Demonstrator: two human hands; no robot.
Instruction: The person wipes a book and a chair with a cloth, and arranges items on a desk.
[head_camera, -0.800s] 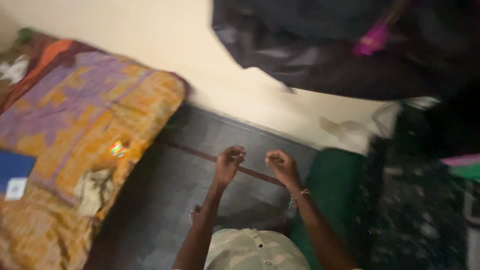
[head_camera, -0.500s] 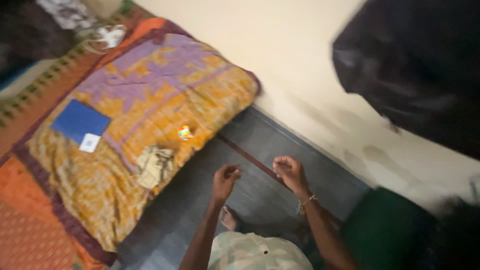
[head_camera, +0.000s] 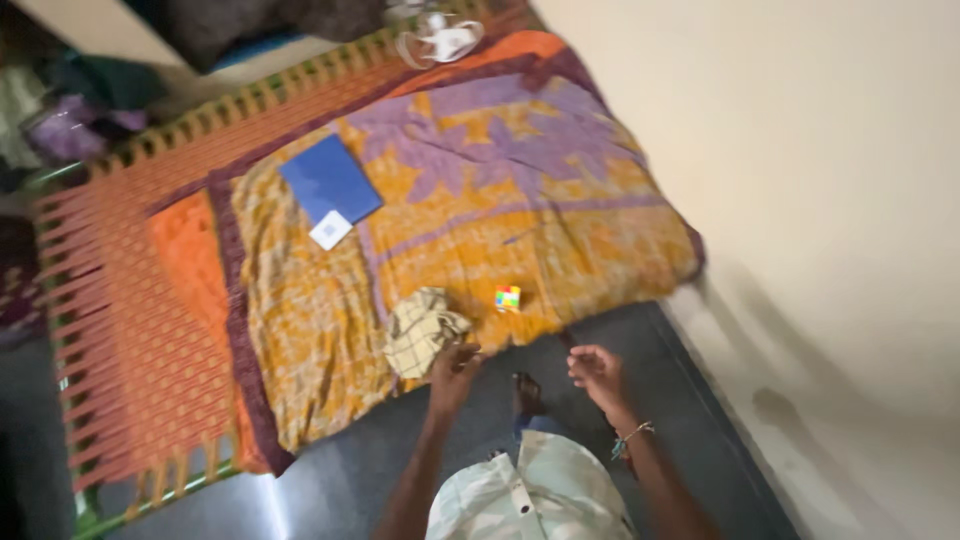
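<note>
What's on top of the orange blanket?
On the blanket lie a blue book, a crumpled checked cloth and a small colourful cube. Whatever is under the cloth or book is covered.

Small white square label (head_camera: 330, 229) on blue book's (head_camera: 329, 181) lower corner

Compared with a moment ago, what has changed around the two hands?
The view swung left, so the patterned bedspread now fills the picture. The left hand moved to the bed edge, close beside the crumpled checked cloth. The right hand stays raised, empty. The blue book and colourful cube lie unmoved.
</note>
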